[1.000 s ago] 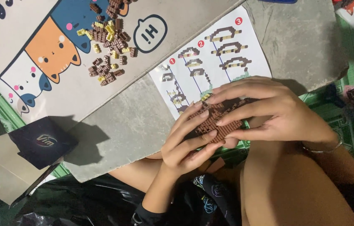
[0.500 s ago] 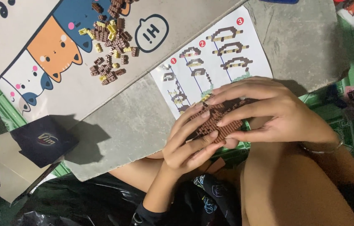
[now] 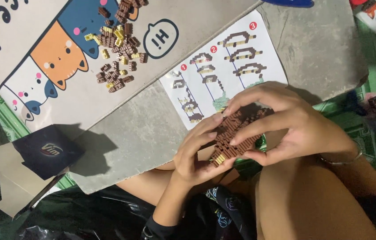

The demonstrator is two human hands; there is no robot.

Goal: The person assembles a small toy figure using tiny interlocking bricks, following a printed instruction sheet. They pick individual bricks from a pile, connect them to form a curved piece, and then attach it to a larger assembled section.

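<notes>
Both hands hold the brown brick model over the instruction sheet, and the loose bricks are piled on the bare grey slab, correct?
Not quite. The head view shows the loose bricks piled on the cartoon cat mat, not the slab. Both the left hand and right hand do hold the brown brick model over the instruction sheet.

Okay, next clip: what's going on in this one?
A person holds a small brown building-block model in both hands, the left hand gripping its lower end and the right hand wrapped over the top. An instruction sheet with numbered steps lies on the grey slab just beyond. A pile of loose brown and yellow bricks sits on a cat-print mat.
</notes>
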